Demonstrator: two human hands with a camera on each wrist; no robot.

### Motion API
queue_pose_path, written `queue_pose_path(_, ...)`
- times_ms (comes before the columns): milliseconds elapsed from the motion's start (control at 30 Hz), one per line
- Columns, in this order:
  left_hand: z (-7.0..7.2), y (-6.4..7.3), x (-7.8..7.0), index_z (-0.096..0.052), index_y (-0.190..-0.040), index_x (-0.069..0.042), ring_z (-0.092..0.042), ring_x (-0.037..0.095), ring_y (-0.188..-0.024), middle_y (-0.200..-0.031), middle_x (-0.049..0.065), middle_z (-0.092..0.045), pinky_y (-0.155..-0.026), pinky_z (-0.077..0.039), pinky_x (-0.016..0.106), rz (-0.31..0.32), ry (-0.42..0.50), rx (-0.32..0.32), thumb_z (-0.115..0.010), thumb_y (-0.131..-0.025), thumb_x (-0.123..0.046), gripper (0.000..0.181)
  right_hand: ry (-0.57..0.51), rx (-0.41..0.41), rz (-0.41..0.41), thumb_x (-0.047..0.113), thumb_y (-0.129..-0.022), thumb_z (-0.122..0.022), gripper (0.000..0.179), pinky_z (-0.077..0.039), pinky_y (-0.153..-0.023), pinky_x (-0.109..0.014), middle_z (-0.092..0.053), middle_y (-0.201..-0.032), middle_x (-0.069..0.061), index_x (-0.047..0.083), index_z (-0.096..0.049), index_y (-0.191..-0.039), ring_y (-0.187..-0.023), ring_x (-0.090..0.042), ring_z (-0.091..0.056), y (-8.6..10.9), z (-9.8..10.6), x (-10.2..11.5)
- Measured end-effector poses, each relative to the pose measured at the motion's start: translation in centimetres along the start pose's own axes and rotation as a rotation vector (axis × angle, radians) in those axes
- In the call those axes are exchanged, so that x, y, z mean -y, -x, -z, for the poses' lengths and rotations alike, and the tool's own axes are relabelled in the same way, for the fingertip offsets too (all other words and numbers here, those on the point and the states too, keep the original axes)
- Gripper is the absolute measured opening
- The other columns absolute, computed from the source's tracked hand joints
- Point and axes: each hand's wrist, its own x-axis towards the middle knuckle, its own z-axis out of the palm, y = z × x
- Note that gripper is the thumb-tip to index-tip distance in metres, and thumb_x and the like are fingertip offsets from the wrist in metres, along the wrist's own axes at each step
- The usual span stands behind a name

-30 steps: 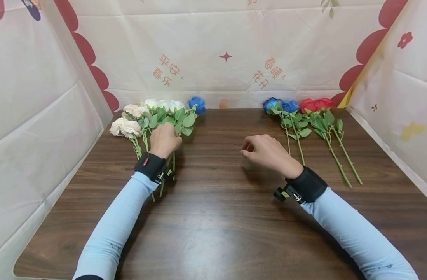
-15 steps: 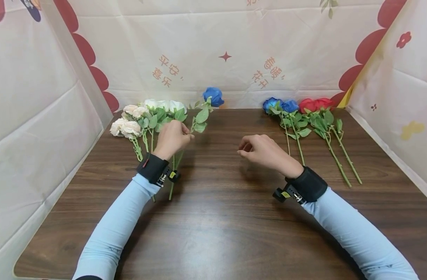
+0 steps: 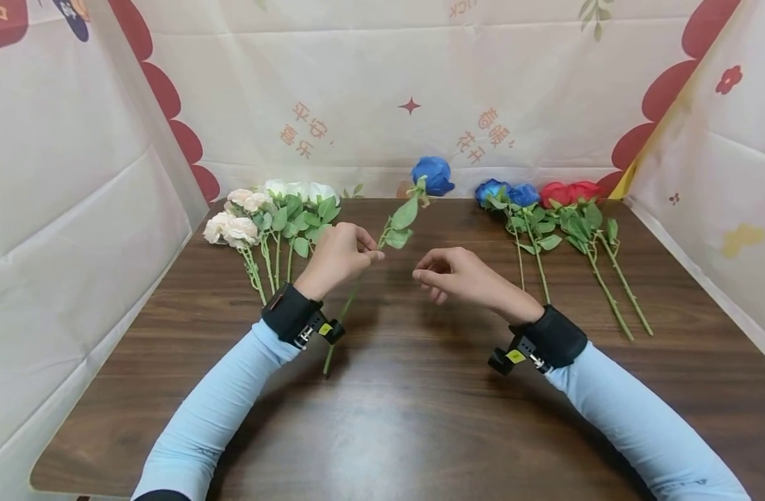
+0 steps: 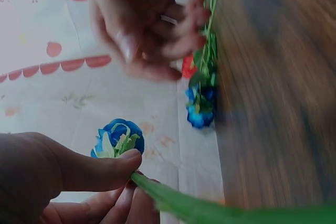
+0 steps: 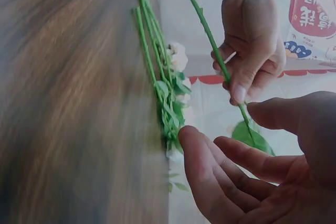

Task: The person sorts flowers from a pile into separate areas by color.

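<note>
A blue artificial rose (image 3: 432,175) on a long green stem leans up and to the right over the table. My left hand (image 3: 341,257) pinches its stem between thumb and fingers just below the leaves, as the left wrist view shows with the stem (image 4: 178,200) running off to the right. Facing it from the right, my right hand (image 3: 463,278) has loosely bent fingers and holds nothing. In the right wrist view those fingers (image 5: 197,163) spread apart close to the rose's leaf (image 5: 252,137).
Cream flowers (image 3: 232,226) and white roses (image 3: 301,191) lie at the back left of the wooden table (image 3: 382,417). Two blue roses (image 3: 507,193) and red roses (image 3: 570,193) lie at the back right. A printed white cloth (image 3: 382,83) hangs behind.
My left hand has lifted the blue rose off the left bunch and carried it right, toward the middle. My right hand has shifted slightly left, its fingers opening a little.
</note>
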Motion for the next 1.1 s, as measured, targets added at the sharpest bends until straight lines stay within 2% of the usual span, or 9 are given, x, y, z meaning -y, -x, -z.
queue_pose_path(167,-0.6,0.5,-1.0,-0.072,-0.086,-0.011,-0.059,0.008,-0.064,-0.074,-0.004,-0.065,-0.059,-0.046,0.024,-0.01,0.04,0.057,-0.074,-0.082,-0.025,0.015,-0.2,0.031,-0.012,0.031,-0.097,-0.056,0.037,-0.052,-0.067,-0.051,-0.062,-0.091,-0.029,-0.003,-0.06,-0.109,-0.075,-0.038,-0.064,-0.2,-0.5,0.0)
queue_pose_path(300,-1.1,0.8,-1.9,-0.072,-0.084,-0.011,-0.059,0.007,-0.063,-0.073,-0.004,-0.067,-0.058,-0.046,0.023,-0.048,0.064,0.107,-0.072,-0.084,-0.022,0.01,-0.305,0.021,-0.025,0.031,-0.097,-0.055,0.042,-0.051,-0.069,-0.052,-0.061,-0.093,-0.032,-0.007,-0.057,-0.113,-0.079,-0.046,-0.062,-0.2,-0.9,0.3)
queue_pose_path(467,-1.6,1.0,-2.4,-0.071,-0.081,-0.013,-0.059,0.005,-0.061,-0.07,-0.007,-0.066,-0.059,-0.045,0.022,-0.092,0.085,0.125,-0.07,-0.086,-0.024,0.012,-0.356,-0.01,0.005,0.028,-0.098,-0.055,0.042,-0.05,-0.07,-0.054,-0.063,-0.087,-0.03,-0.013,-0.057,-0.11,-0.077,-0.04,-0.064,-0.1,-1.2,0.6)
queue_pose_path(700,-1.6,1.3,-2.6,-0.068,-0.093,-0.005,-0.064,0.017,-0.056,-0.079,0.005,-0.068,-0.051,-0.051,0.025,-0.059,0.282,0.158,-0.066,-0.088,-0.014,0.01,-0.409,-0.069,0.053,0.021,-0.099,-0.054,0.033,-0.049,-0.073,-0.054,-0.062,-0.091,-0.028,-0.011,-0.057,-0.109,-0.078,-0.034,-0.066,0.1,-1.6,1.5)
queue_pose_path(933,-1.8,1.6,-2.9,-0.069,-0.092,-0.003,-0.065,0.016,-0.054,-0.077,0.004,-0.068,-0.05,-0.052,0.026,-0.119,0.402,0.138,-0.067,-0.087,-0.008,0.007,-0.51,-0.109,0.06,0.02,-0.1,-0.052,0.034,-0.051,-0.072,-0.05,-0.061,-0.093,-0.029,-0.011,-0.053,-0.113,-0.078,-0.035,-0.066,0.3,-2.0,1.7)
queue_pose_path(1100,-1.8,1.7,-3.0,-0.07,-0.091,-0.003,-0.065,0.013,-0.055,-0.075,0.002,-0.068,-0.051,-0.053,0.026,-0.147,0.43,0.133,-0.069,-0.085,-0.007,0.007,-0.566,-0.117,0.064,0.016,-0.099,-0.052,0.033,-0.052,-0.071,-0.047,-0.061,-0.095,-0.026,-0.012,-0.05,-0.117,-0.078,-0.037,-0.066,0.3,-2.1,1.8)
